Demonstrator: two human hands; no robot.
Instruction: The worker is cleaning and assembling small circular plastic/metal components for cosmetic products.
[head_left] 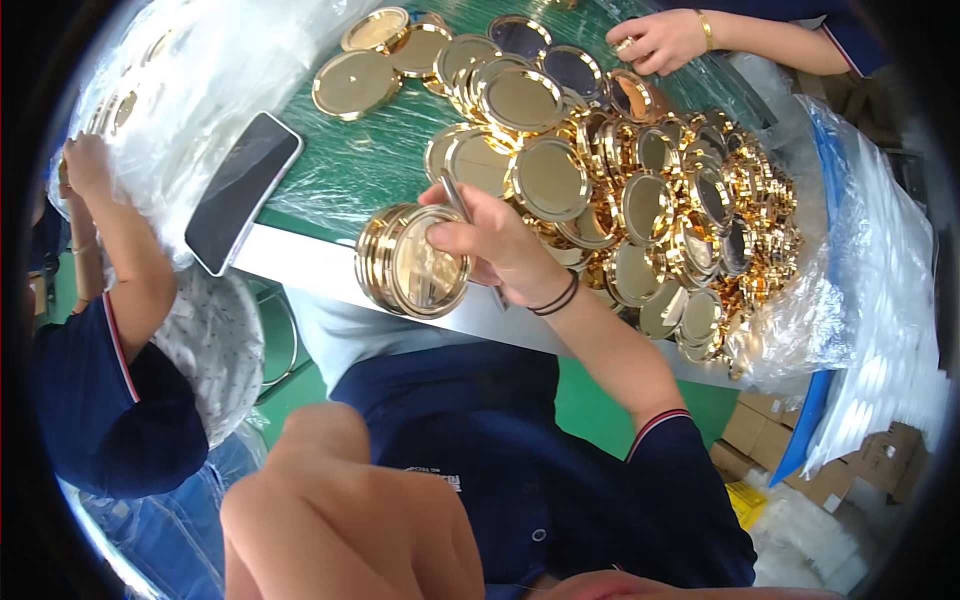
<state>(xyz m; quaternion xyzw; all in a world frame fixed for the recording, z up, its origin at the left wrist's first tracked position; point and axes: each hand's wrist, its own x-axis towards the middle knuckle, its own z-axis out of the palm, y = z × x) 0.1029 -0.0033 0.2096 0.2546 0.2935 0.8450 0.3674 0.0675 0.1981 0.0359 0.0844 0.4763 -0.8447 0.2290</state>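
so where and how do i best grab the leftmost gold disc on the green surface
Pinch the leftmost gold disc by opposite points of its rim, coming from the near left. That side borders the green surface, while neighbouring discs crowd its right and far sides. It looks round and roughly flat-lying, so the rim probably gives the surest hold.

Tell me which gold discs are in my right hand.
The stack in your right hand. Your fingers and thumb grip it as one bundle; the heaped discs to its right lie loose.
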